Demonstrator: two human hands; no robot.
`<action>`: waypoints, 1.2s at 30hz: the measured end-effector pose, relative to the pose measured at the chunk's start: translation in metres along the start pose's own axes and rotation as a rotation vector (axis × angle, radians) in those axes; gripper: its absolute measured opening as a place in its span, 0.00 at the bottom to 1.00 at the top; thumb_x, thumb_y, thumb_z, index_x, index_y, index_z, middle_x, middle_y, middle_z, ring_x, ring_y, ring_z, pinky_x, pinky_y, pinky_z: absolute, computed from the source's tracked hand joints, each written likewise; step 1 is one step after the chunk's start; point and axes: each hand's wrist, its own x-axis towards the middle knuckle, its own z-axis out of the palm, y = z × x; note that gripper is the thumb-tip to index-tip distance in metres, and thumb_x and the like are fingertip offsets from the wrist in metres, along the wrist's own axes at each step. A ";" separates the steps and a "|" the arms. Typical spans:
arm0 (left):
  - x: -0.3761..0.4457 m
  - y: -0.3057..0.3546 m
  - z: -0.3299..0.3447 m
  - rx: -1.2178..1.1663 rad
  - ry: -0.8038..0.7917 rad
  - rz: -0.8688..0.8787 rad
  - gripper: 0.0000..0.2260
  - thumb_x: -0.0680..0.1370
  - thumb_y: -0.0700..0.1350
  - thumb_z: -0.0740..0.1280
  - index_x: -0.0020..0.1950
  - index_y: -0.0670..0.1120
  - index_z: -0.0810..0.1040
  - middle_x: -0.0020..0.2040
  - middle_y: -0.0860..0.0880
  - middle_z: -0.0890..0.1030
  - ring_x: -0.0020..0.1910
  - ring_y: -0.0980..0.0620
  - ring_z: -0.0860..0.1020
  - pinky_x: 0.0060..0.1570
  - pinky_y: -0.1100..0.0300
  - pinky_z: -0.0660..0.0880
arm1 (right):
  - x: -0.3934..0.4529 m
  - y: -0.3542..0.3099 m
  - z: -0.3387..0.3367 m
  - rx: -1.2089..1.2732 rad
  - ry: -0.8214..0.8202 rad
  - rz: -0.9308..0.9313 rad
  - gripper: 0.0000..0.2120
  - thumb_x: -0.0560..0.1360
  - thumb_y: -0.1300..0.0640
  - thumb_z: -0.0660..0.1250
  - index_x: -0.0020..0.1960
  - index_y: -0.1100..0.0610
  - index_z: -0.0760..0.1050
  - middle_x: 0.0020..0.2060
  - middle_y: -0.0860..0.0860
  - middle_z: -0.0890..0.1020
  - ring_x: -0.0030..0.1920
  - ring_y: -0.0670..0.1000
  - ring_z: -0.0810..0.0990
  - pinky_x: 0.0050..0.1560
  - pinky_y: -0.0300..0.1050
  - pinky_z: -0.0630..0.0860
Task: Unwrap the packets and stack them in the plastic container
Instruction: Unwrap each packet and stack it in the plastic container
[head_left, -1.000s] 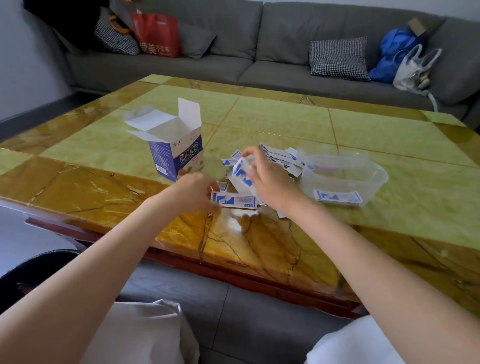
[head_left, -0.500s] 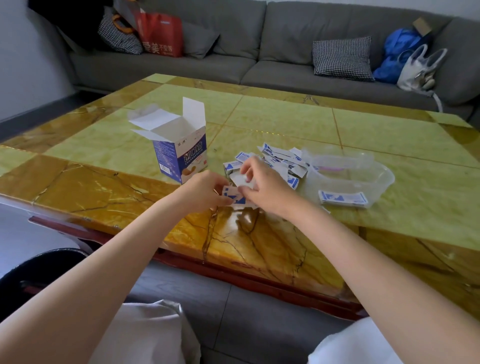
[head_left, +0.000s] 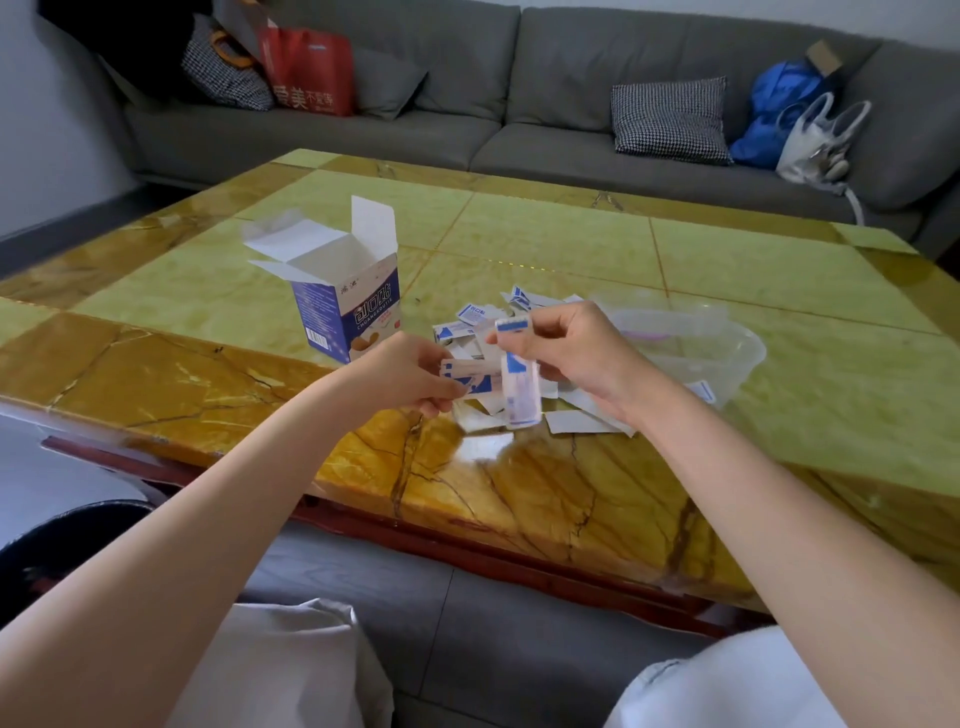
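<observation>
Just left of the clear, thin-walled plastic container (head_left: 727, 364), the right hand (head_left: 582, 358) pinches a slim paper packet (head_left: 519, 387) by its top, so it hangs upright; the left hand (head_left: 410, 374) grips flat blue-and-white packets (head_left: 470, 371). More loose packets (head_left: 483, 317) litter the glossy marble table (head_left: 571, 249) beside the container; the open cardboard box (head_left: 343, 301) stands further left

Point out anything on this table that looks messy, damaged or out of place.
Torn wrappers and loose packets lie scattered between the open box and the plastic container, not stacked. The box's flaps stand splayed open. Nothing looks spilled or broken; the mess fits unwrapping in progress.
</observation>
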 end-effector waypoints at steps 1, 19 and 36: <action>0.000 0.000 -0.001 0.004 0.005 0.003 0.04 0.74 0.39 0.69 0.47 0.44 0.78 0.31 0.49 0.79 0.20 0.62 0.74 0.27 0.72 0.74 | 0.000 0.000 -0.003 -0.159 0.006 -0.049 0.19 0.72 0.59 0.70 0.51 0.76 0.73 0.30 0.55 0.69 0.27 0.45 0.61 0.25 0.30 0.60; 0.012 -0.028 -0.015 0.744 0.174 0.217 0.21 0.77 0.34 0.59 0.68 0.50 0.70 0.68 0.49 0.72 0.67 0.46 0.68 0.67 0.50 0.67 | -0.002 0.015 0.024 -1.064 -0.048 -0.357 0.15 0.78 0.66 0.57 0.63 0.56 0.64 0.46 0.55 0.76 0.42 0.52 0.75 0.41 0.48 0.77; 0.018 -0.025 -0.015 0.746 0.094 0.124 0.13 0.75 0.46 0.67 0.60 0.47 0.75 0.61 0.45 0.74 0.62 0.46 0.70 0.63 0.55 0.67 | 0.003 0.026 0.026 -0.806 -0.165 -0.152 0.10 0.74 0.66 0.61 0.51 0.56 0.77 0.52 0.52 0.79 0.51 0.50 0.76 0.50 0.42 0.73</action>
